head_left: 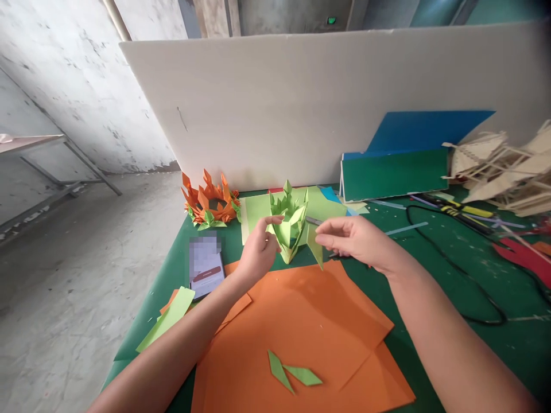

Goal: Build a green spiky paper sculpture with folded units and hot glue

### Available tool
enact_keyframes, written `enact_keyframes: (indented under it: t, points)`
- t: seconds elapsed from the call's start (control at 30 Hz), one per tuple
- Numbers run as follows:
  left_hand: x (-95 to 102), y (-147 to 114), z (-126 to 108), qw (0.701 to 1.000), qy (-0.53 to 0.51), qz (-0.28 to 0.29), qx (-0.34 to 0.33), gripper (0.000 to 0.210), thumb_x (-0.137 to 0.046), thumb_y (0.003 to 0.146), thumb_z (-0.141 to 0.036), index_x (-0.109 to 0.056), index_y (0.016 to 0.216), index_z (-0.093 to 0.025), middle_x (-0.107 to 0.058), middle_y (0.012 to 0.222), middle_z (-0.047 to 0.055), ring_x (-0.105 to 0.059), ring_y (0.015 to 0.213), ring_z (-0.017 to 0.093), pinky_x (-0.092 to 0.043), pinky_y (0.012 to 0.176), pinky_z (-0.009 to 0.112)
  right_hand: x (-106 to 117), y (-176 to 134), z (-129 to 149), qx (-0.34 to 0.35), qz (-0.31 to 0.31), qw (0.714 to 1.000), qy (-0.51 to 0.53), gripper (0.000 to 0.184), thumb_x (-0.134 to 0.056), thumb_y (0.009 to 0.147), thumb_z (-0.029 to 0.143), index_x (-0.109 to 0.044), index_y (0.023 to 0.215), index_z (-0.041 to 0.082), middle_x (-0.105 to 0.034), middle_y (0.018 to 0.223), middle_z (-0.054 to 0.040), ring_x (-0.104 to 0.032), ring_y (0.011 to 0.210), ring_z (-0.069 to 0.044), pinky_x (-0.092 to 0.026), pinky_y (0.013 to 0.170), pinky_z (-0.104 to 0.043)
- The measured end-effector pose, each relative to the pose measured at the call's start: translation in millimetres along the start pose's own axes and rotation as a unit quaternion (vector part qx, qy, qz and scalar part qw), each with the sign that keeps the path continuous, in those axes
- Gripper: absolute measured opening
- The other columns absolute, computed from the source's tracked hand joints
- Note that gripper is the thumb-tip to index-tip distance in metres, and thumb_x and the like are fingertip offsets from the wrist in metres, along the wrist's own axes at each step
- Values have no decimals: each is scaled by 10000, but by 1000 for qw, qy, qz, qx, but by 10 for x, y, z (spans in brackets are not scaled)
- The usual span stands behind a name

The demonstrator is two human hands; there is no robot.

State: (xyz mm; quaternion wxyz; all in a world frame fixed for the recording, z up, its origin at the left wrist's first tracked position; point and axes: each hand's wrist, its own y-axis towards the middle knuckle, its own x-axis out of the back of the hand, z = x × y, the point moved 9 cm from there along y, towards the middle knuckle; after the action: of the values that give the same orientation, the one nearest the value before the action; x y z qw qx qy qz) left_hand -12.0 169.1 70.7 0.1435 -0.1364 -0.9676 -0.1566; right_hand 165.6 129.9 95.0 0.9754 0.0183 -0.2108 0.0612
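Note:
A light green folded-paper crown (287, 232) with pointed tips stands at the far edge of the orange sheets. Along its left side, my left hand (260, 246) has its finger and thumb curled onto the paper. My right hand (355, 238) is closed at the crown's right, pinching a green folded paper piece (315, 248) that hangs point down. A thin grey strip (314, 220) shows by the right fingertips; its kind is unclear. Two small green paper leaves (279, 371) lie on the orange paper (301, 315) nearer me.
An orange paper crown (209, 201) with green bits sits at the back left, behind a phone (207, 264). Green paper strips (167, 318) lie at the left edge. Right are a black cable (447, 284), tools and wooden stick models (503, 166). A white board (267, 109) stands behind.

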Motion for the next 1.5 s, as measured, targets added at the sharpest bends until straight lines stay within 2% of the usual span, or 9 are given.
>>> enact_keyframes:
  t: [0.13, 0.27, 0.37, 0.5, 0.77, 1.03, 1.23, 1.37, 1.5]
  points:
    - [-39, 156, -9, 996, 66, 60, -5, 521, -449, 771, -87, -490, 1261, -260, -621, 1232, 73, -524, 554, 92, -436, 570, 258, 79, 45, -19, -2, -49, 996, 74, 327, -754, 708, 492, -698, 822, 190, -651, 660, -6, -600, 597, -123, -499, 546, -244]
    - [-180, 360, -29, 992, 18, 122, -17, 691, -449, 674, -49, -448, 1326, -277, -571, 1331, 88, -548, 578, 93, -457, 565, 243, 92, 81, -32, -1, -100, 987, 128, 377, -799, 642, 506, -694, 831, 197, -673, 712, -6, -652, 646, -141, -553, 636, -278]
    - [-247, 494, 58, 989, 10, 148, 11, 768, -460, 621, -55, -425, 1359, -265, -599, 1281, 118, -508, 491, 78, -442, 490, 239, 98, 102, -69, 1, -139, 978, 156, 374, -804, 636, 494, -682, 825, 195, -675, 755, -4, -670, 650, -145, -568, 651, -284]
    - [-209, 542, 108, 986, 37, 159, 19, 724, -478, 639, -78, -443, 1339, -259, -607, 1158, 88, -522, 518, 80, -433, 477, 229, 53, 132, -71, 33, -173, 976, 131, 344, -775, 679, 468, -664, 832, 180, -675, 785, -21, -670, 631, -151, -563, 614, -286]
    - [-12, 436, 99, 986, 92, 138, -32, 601, -504, 674, -93, -487, 1257, -240, -547, 996, 23, -526, 640, 95, -439, 597, 248, -160, 138, -2, 74, -171, 982, -36, 206, -632, 798, 380, -667, 874, 192, -715, 778, -49, -668, 638, -188, -547, 635, -335]
    - [99, 297, 57, 976, 182, 115, -41, 859, -615, 680, -176, -234, 1448, -240, -594, 1092, 54, -482, 573, 89, -421, 596, 255, -324, 151, 32, 105, -142, 979, -98, 156, -593, 828, 332, -674, 879, 210, -722, 753, -36, -652, 615, -181, -526, 620, -315]
    - [198, 223, 88, 987, 120, 102, -17, 1099, -726, 592, -160, -141, 1511, -300, -544, 1272, 128, -470, 499, 52, -415, 523, 241, -416, 143, 64, 111, -126, 978, -122, 113, -594, 834, 300, -663, 865, 216, -729, 823, -22, -631, 586, -158, -489, 599, -294]
    - [132, 164, 146, 988, 78, 136, 3, 1225, -828, 528, -225, -124, 1525, -329, -497, 1319, 168, -505, 494, 60, -423, 470, 242, -445, 132, 86, 113, -120, 974, -157, 106, -586, 833, 281, -669, 860, 220, -735, 831, -13, -619, 592, -152, -465, 595, -284]
    - [70, 127, 202, 985, 112, 129, 0, 1324, -875, 505, -313, -45, 1537, -311, -486, 1322, 186, -498, 511, 63, -456, 508, 262, -439, 126, 93, 108, -117, 971, -177, 104, -587, 824, 273, -670, 849, 216, -737, 835, -15, -613, 592, -149, -443, 577, -275]
